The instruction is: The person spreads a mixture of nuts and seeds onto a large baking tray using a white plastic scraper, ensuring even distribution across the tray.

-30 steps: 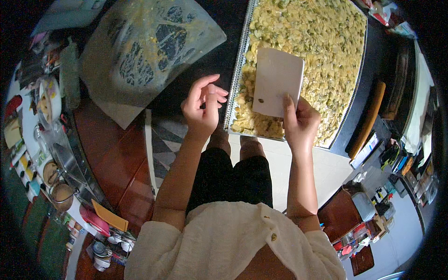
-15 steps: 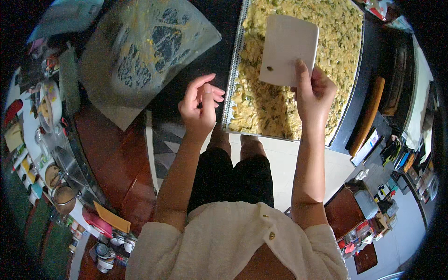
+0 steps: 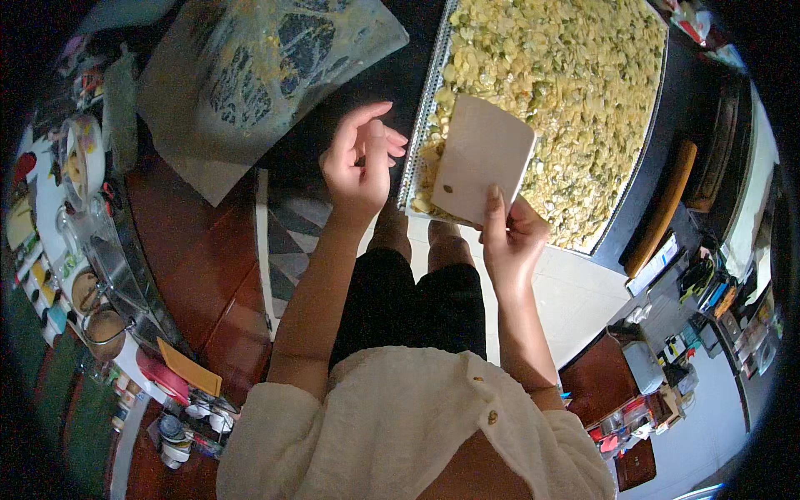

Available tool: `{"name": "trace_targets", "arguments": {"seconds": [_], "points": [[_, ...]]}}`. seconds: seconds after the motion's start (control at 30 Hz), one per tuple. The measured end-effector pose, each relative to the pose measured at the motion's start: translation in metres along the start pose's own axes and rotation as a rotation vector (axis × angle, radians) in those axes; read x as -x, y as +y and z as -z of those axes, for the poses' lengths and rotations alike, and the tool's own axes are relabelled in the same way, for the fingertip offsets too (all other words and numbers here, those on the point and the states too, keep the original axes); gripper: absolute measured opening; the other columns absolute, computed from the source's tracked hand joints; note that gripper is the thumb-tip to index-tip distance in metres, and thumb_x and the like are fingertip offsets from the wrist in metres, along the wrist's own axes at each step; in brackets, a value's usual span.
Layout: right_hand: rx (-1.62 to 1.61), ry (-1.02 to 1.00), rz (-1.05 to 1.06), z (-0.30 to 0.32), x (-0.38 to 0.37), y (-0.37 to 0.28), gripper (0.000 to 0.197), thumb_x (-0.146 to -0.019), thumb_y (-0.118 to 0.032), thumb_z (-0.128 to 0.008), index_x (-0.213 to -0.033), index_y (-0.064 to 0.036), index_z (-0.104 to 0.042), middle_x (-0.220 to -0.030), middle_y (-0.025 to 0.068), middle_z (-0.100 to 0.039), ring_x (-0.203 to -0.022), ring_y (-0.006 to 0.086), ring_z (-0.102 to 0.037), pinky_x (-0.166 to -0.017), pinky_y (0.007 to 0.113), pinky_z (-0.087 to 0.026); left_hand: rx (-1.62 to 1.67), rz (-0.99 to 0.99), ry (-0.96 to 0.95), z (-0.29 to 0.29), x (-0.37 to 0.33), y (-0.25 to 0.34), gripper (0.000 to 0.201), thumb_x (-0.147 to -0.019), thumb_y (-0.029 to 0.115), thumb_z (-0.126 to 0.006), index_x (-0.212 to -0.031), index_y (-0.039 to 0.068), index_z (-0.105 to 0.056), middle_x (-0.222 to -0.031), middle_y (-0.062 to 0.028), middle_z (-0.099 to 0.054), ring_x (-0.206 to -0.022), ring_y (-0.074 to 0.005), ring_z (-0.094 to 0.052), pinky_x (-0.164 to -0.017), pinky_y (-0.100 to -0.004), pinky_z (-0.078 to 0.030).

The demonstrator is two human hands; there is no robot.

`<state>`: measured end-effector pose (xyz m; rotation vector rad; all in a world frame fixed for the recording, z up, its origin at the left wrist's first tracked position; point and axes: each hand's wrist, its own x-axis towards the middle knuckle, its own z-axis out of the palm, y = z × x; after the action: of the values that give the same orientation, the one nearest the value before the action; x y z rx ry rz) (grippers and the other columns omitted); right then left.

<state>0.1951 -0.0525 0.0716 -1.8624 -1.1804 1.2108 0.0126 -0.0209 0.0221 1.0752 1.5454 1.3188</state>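
My right hand (image 3: 515,235) grips a flat white dough scraper (image 3: 483,154) by its near edge, thumb on top. The scraper is over the near left corner of a tray (image 3: 414,158) with a perforated rim. A layer of pale flakes and green seeds (image 3: 567,100) covers the tray; whether the scraper touches it I cannot tell. Just left of the tray's rim, my left hand (image 3: 360,158) is raised, fingers loosely curled and apart, holding nothing.
A translucent sheet (image 3: 187,133) smeared with residue lies on the dark counter at the far left. To the tray's right are a wooden rolling pin (image 3: 664,212) and a phone with a lit screen (image 3: 654,265). Cluttered counters line both sides.
My right hand has drawn the scraper nearer and to the left, toward the tray's near left corner. My left hand stays beside the rim in much the same pose.
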Motion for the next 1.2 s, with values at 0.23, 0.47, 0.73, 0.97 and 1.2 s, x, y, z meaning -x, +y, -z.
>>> {"name": "trace_targets", "arguments": {"seconds": [0.23,0.47,0.73,0.97,1.2], "points": [[-0.008,-0.002,0.026,-0.006,0.011,0.009,0.028,-0.091,-0.012,-0.058,-0.066,0.003,-0.056,-0.051,0.0017,-0.048,-0.049,0.0044,-0.041,-0.042,0.023,-0.033,-0.061,-0.054,-0.012,-0.002,0.0,-0.002,0.024,-0.098,0.013,-0.04,-0.113,0.0,-0.054,-0.075,-0.0102,-0.065,-0.06,-0.011,-0.059,-0.053,-0.0208,-0.045],[-0.084,0.052,0.03,-0.003,0.015,-0.002,0.028,-0.091,-0.014,-0.058,-0.068,0.0022,-0.057,-0.053,0.0001,-0.051,-0.049,0.004,-0.043,-0.044,0.021,-0.034,-0.06,-0.037,-0.016,-0.003,0.0,-0.001,0.024,-0.098,0.013,-0.04,-0.113,-0.001,-0.054,-0.075,-0.0101,-0.064,-0.061,-0.0113,-0.06,-0.053,-0.0207,-0.044],[0.14,-0.03,0.069,0.009,0.001,-0.003,0.025,-0.089,-0.012,-0.06,-0.069,0.004,-0.059,-0.053,0.0022,-0.05,-0.053,0.0048,-0.041,-0.046,0.023,-0.035,-0.036,-0.056,-0.01,-0.002,0.0,-0.004,0.024,-0.098,0.011,-0.04,-0.113,0.0,-0.054,-0.075,-0.01,-0.064,-0.06,-0.0108,-0.059,-0.053,-0.0208,-0.044],[0.168,-0.04,0.109,0.0,0.002,-0.009,0.029,-0.09,-0.013,-0.06,-0.066,0.0036,-0.057,-0.053,0.0029,-0.052,-0.05,0.0052,-0.044,-0.044,0.024,-0.036,-0.047,-0.057,0.002,-0.002,0.0,-0.003,0.024,-0.097,0.011,-0.04,-0.113,0.0,-0.054,-0.074,-0.0096,-0.064,-0.06,-0.0105,-0.059,-0.053,-0.0207,-0.044],[-0.009,-0.007,0.107,-0.013,0.002,-0.024,0.028,-0.089,-0.013,-0.06,-0.065,0.0025,-0.055,-0.051,0.0048,-0.051,-0.047,0.0066,-0.042,-0.042,0.027,-0.034,-0.034,-0.066,0.001,-0.003,-0.001,-0.003,0.023,-0.097,0.012,-0.041,-0.112,0.0,-0.055,-0.074,-0.0084,-0.065,-0.06,-0.0095,-0.058,-0.053,-0.0205,-0.044]]}}
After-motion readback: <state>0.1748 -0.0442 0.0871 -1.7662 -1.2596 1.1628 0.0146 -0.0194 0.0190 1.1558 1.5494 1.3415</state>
